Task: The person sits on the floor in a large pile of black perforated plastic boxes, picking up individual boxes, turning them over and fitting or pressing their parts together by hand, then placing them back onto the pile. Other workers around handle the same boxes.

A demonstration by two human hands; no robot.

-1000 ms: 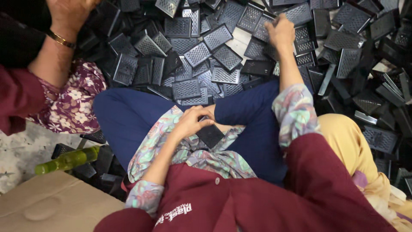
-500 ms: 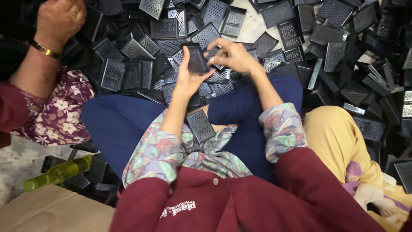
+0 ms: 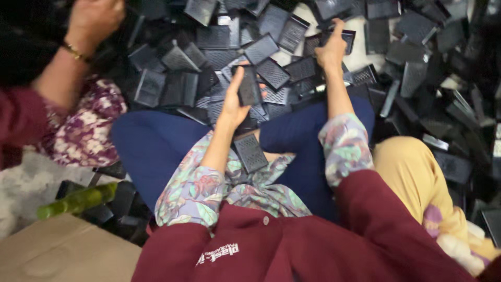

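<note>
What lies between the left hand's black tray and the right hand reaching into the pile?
In the head view, loose black trays from the pile lie between the held tray in the left hand and the right hand.

Pale floor [image 3: 15, 209] at left, cardboard box [image 3: 62, 253] on it, dim light.

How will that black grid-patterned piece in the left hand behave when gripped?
The black grid piece looks like thin moulded plastic, so probably stiff and light: the left hand holds it upright alone. Flat-sided, it seems unlikely to roll. Its textured face may resist slipping.
</note>
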